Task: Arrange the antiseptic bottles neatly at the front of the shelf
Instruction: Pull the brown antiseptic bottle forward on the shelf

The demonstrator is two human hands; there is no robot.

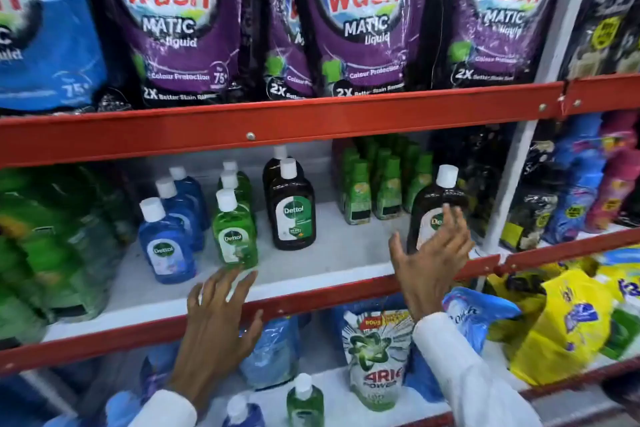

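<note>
On the white middle shelf (332, 263) stand rows of white-capped antiseptic bottles. The front blue bottle (166, 243) is at the left, and the front green bottle (235, 236) stands beside it. A brown bottle (292, 208) is in the middle, with another behind it. A second brown bottle (436, 204) stands at the right. My right hand (433, 260) is spread just in front of this bottle, its fingers over the label, not gripping it. My left hand (218, 319) is spread below the green bottle, at the shelf's red front rail.
Small green bottles (381, 184) fill the back right of the shelf. Green pouches (52, 246) crowd its left end. Purple detergent pouches (356, 17) hang above. Below are a detergent pouch (374, 354), a yellow bag (561, 326) and more small bottles (304, 399).
</note>
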